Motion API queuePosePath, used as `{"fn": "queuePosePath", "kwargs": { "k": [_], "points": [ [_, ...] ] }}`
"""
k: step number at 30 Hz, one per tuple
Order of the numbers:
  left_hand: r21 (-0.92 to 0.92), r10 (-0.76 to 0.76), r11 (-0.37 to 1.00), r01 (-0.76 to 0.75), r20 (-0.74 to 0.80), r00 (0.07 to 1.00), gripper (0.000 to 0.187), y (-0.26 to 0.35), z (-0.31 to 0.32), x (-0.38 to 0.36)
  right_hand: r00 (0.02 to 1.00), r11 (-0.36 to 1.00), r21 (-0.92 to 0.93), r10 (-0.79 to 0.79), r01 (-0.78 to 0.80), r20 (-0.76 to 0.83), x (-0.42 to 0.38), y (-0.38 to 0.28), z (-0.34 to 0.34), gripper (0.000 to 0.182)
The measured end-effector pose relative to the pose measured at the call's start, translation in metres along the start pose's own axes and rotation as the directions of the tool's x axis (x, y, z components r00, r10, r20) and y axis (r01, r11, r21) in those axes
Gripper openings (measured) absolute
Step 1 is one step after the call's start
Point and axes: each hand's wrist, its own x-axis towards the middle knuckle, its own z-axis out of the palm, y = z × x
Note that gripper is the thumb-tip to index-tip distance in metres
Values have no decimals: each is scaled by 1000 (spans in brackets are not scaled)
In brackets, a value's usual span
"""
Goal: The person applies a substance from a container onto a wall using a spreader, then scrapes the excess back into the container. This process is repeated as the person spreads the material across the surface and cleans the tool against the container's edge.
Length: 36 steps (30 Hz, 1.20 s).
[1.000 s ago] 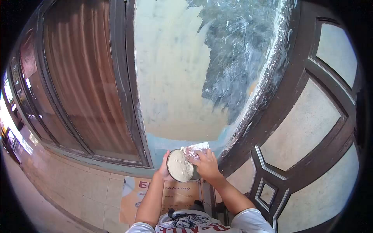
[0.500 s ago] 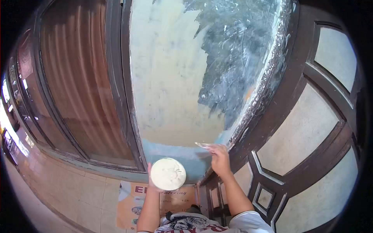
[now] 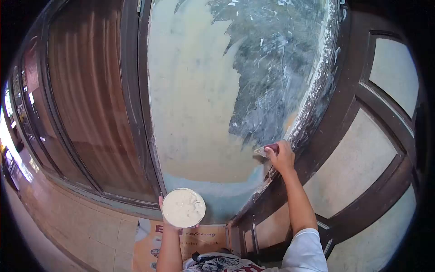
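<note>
White putty bowl in left hand, upright

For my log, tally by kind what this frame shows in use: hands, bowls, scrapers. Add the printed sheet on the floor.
Hands: 2 (left hand, right hand)
Bowls: 1 (bowl, in the left)
Scrapers: 1 (scraper, in the right)
Printed sheets: 1 (printed sheet)
Total: 5
</note>
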Motion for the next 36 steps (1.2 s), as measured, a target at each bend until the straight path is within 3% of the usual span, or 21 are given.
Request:
{"fn": "queuePosePath", "kwargs": {
  "k": [3, 4, 5, 7, 9, 12, 15, 17, 19, 21, 23, 25, 27, 28, 31, 33, 36],
  "points": [
    [-36, 18, 999, -18, 10, 1000, 103, -4, 13, 4, 990, 989, -54, -138, 136, -28, 10, 14, 22, 41],
    [-93, 60, 993, -70, -106, 993, 102, -1, 6, 5, 991, 986, -96, -133, 133, 13, 13, 16, 24, 41],
    [-92, 68, 993, -77, -105, 992, 102, 0, 4, 6, 990, 986, -91, -138, 139, 13, 17, 19, 28, 41],
    [45, 59, 997, -60, 32, 998, 100, 0, 6, 9, 988, 983, -104, -152, 151, -4, 25, 21, 31, 41],
    [-2, 74, 997, -74, 22, 997, 100, -2, 9, 8, 987, 983, -103, -156, 152, -35, 28, 24, 29, 39],
    [-49, 166, 984, -173, -125, 978, 98, -6, 14, 8, 975, 977, 11, -209, 211, -75, 23, 25, 27, 36],
    [7, 114, 993, -114, -25, 993, 100, -4, 1, 8, 975, 978, -54, -207, 203, -79, 33, 24, 31, 35],
    [10, 117, 993, -117, -21, 993, 100, -5, -2, 10, 987, 989, 47, -133, 138, -86, 45, 22, 20, 35],
    [8, 105, 994, -105, -6, 994, 100, -7, -5, 8, 978, 997, -3, -83, 83, -189, 50, 27, 16, 35],
    [21, 118, 993, -118, -9, 993, 99, -6, -10, 7, 978, 990, 34, -126, 133, -166, 38, 26, 17, 37],
    [37, 142, 989, -141, -28, 989, 99, -7, -18, 4, 972, 972, -16, -233, 233, 13, 26, 26, 29, 38],
    [66, 152, 987, -147, -64, 986, 99, -8, -9, 5, 973, 972, -32, -231, 231, 11, 32, 30, 36, 40],
    [-30, 167, 985, -170, -92, 982, 98, -13, 2, 5, 989, 997, 34, -67, 72, -129, 46, 32, 31, 43],
    [23, 193, 981, -192, -122, 974, 97, -10, -11, 4, 987, 995, 92, -8, 23, -163, 48, 27, 24, 41],
    [34, 237, 971, -235, -199, 951, 96, -9, -17, 1, 994, 991, 86, -93, 98, -62, 29, 33, 32, 36],
    [79, 214, 975, -206, -125, 969, 97, -9, -26, 0, 987, 984, 79, -159, 160, -20, 24, 34, 36, 33],
    [98, 215, 974, -202, -158, 964, 101, -13, -6, -1, 979, 996, 57, -55, 68, -198, 46, 35, 34, 36]
  ]
}}
